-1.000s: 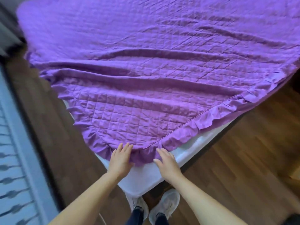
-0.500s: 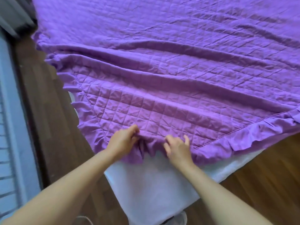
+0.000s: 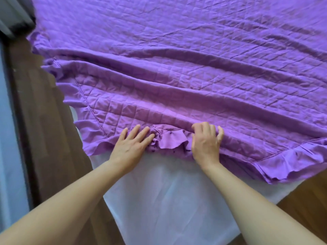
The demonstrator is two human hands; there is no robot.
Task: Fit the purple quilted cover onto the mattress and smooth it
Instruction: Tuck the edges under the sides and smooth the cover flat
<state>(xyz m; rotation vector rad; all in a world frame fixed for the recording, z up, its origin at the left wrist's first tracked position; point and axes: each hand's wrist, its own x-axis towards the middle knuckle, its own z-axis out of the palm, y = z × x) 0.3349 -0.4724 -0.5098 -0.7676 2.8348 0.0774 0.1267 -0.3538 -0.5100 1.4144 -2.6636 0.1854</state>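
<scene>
The purple quilted cover (image 3: 185, 71) with a ruffled edge lies over most of the bed, with long ridges running across it. Its near corner is pushed back and bunched, baring the white mattress corner (image 3: 164, 200). My left hand (image 3: 131, 147) rests flat, fingers spread, on the ruffle left of the bunched corner. My right hand (image 3: 206, 142) has its fingers curled into the cover's folded edge to the right of the bunch. A flap of ruffle (image 3: 172, 141) sticks up between my hands.
Brown wooden floor (image 3: 53, 138) runs along the bed's left side and shows again at the lower right. A pale radiator or window frame (image 3: 8, 138) lines the far left. A dark grey object (image 3: 16, 16) sits at the top left.
The cover's corner has moved farther up the bed, exposing more white mattress. My left hand went from a closed grip to lying flat; my right hand now curls into the fabric.
</scene>
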